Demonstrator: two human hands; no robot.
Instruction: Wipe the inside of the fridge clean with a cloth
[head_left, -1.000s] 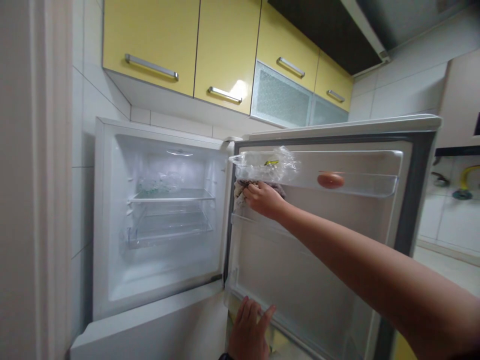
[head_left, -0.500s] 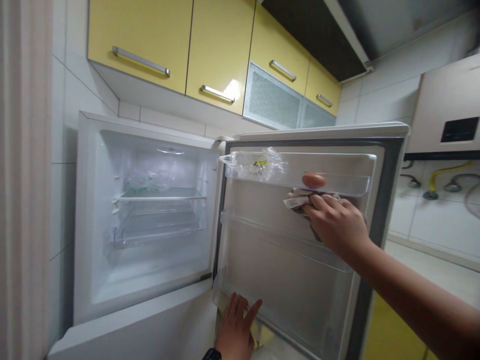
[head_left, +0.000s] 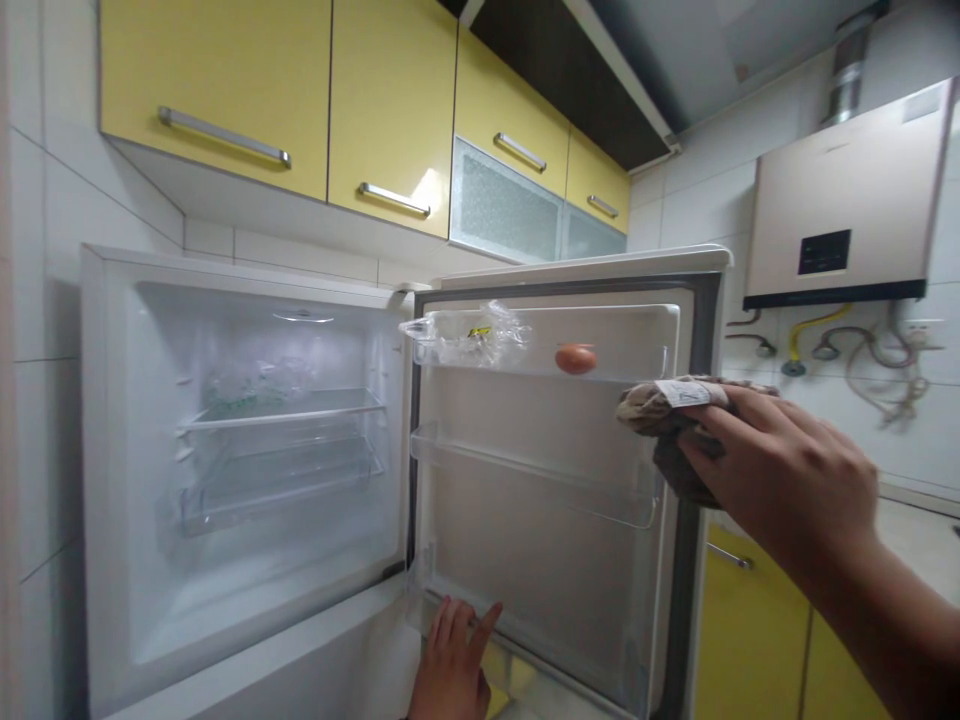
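My right hand [head_left: 795, 460] grips a bunched brown-grey cloth [head_left: 649, 410] with a white label, held in front of the outer edge of the open fridge door [head_left: 525, 410]. Low on that door, my left hand [head_left: 454, 655] rests against the bottom door shelf [head_left: 555, 665], fingers stretched and thumb apart. In the top door shelf [head_left: 630, 362] sits a brown egg [head_left: 576, 358]. To its left, a clear plastic bag [head_left: 487, 335] with a yellow mark lies in the same shelf. A middle door shelf [head_left: 540, 475] runs below.
Left of the door, the fridge compartment [head_left: 247, 570] stands open, with a plastic bag [head_left: 262, 380] on its glass shelf [head_left: 300, 408]. Yellow cabinets [head_left: 217, 70] hang above. A water heater [head_left: 840, 200] with hoses is on the right wall, over a counter [head_left: 919, 540].
My right hand has drawn the cloth away from under the top door shelf, out toward the door's outer edge and nearer me. The view has turned right. My left hand stays at the door's bottom.
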